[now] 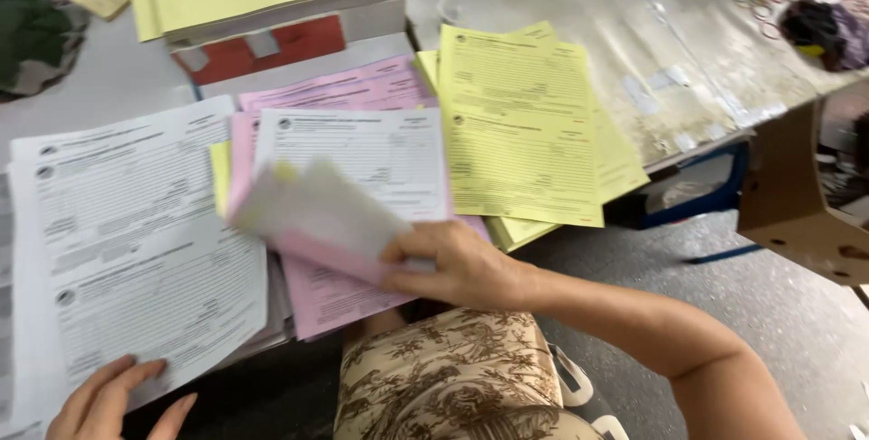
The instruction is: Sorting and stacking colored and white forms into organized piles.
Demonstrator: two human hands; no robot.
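my right hand (457,263) is closed in a pinch on a thin set of paper forms, white over pink (317,214), thumb on top and the other fingers hidden underneath. the set is blurred and lifted at a slant just above the pink stack of printed forms (339,291), which i'll use as my marker. my left hand (113,399) lies to the left of the pink stack, fingers spread and flat, pressing the near corner of the white stack of printed forms (136,241); it grips nothing.

what worries me: the pinch sits only at one corner, so the loose sheets could fan apart and one could slide out. the white stack overhangs the grey table edge (652,164) toward me, and easing my left palm might let sheets slip to the floor. the yellow stack of forms (525,132), right of the pink stack, also hangs past the edge, and my forearm could brush it off.
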